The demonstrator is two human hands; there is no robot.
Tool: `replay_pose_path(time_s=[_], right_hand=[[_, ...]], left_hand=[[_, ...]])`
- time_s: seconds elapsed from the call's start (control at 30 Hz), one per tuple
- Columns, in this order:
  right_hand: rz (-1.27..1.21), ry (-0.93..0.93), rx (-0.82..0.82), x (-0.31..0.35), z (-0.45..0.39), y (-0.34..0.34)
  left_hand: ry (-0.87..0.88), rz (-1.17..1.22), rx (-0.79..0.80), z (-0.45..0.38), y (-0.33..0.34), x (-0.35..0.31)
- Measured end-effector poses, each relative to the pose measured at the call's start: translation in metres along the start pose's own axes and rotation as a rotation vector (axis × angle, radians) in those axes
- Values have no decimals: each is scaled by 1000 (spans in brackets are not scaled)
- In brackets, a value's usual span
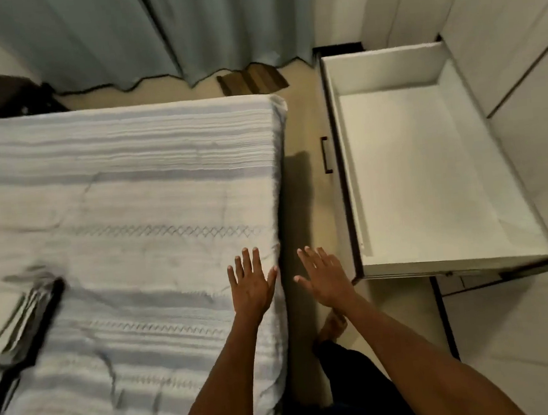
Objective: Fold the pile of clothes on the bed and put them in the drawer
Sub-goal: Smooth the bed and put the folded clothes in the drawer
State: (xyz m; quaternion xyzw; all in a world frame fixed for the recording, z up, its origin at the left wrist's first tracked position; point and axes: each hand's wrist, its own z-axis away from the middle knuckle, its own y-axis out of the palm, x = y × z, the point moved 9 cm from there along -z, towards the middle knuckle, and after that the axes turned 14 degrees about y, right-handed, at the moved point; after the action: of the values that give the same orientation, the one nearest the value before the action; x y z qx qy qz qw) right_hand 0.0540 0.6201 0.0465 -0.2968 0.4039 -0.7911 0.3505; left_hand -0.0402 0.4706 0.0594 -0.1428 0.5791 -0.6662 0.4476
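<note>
**Empty hands, empty drawer, and the clothes off to my left**

From the head view: both my hands are out in front of me with fingers spread straight, holding nothing. My left hand (251, 281) hovers over the right edge of the bed (151, 199); whether it touches the cover I cannot tell. My right hand (326, 281) hangs over the floor gap between bed and drawer (383, 73), just short of the drawer's near corner.

The drawer stands pulled fully out and I see nothing in it. The folded clothes (15, 319) lie stacked at the far left of the frame on the bed, blurred, well apart from both hands.

What worries me: the stack is a long reach across the bed, so grabbing it one-handed could let the folds slide apart. The open drawer juts into the narrow strip where my bare foot (334, 323) stands, so turning back with my arms full I could knock a shin against its dark front corner, or drop the stack short into the gap.
</note>
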Motion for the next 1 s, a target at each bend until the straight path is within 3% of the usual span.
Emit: replay_pose_path(time_s=[0.17, 0.33, 0.5, 0.77, 1.0], right_hand=[[155, -229, 56, 121, 32, 21], [267, -572, 73, 282, 85, 47], [352, -752, 67, 403, 109, 71], [426, -867, 117, 553, 89, 99], [443, -868, 148, 692, -29, 130]], left_hand=[[-198, 54, -137, 112, -32, 93], [-453, 114, -328, 235, -70, 208], [-621, 154, -438, 311, -93, 286], [-800, 244, -504, 348, -113, 402], [-922, 305, -632, 313, -131, 536]])
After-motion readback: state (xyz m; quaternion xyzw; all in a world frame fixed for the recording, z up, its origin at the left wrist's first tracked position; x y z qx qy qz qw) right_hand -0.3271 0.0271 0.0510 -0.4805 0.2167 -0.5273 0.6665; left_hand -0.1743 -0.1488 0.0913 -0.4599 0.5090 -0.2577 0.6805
